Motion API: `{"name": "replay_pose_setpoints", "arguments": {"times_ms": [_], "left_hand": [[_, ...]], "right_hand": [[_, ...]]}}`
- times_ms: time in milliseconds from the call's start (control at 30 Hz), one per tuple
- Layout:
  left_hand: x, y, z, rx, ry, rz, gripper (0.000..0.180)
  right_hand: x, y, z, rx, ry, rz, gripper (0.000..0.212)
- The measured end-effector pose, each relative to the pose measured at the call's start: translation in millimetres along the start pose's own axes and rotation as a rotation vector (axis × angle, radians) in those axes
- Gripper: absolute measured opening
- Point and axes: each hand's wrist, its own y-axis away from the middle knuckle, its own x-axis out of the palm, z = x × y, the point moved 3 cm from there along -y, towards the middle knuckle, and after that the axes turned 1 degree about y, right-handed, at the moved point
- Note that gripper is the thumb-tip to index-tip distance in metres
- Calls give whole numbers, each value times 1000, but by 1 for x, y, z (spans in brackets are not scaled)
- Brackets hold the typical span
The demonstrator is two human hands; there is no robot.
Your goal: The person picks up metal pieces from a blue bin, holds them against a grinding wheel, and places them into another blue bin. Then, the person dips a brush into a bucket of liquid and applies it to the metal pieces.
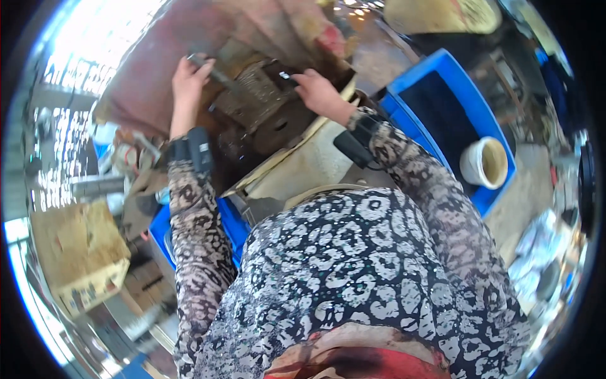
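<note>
My left hand [188, 82] is closed around the upper end of a grey metal bar [219, 75], which slants down to the right. To the right, my right hand [320, 95] pinches a small dark piece [287, 77] with a shiny tip; its exact kind cannot be made out. Between the hands lies a dark, wet-looking metal block [260, 88] with bright specks on it. It sits in a brown, grimy machine bed [271, 129] with a pale front edge. A stained reddish-brown cloth [145, 82] hangs behind and to the left of it.
On the right stands a blue bin [396, 117] with a dark inside and a whitish bucket [475, 165] at its near end. Another blue container [235, 224] is partly hidden below my left arm. A wooden-topped box [82, 243] stands far left.
</note>
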Motion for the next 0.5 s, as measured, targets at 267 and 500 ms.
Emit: {"name": "replay_pose_setpoints", "arguments": {"times_ms": [267,500], "left_hand": [[-1,-16,-15,-149,-151,5,28],[-4,-18,-15,-155,-168,-91,24]], "right_hand": [[-13,6,2,97,-16,-21,26],[-12,7,7,155,1,47,22]]}}
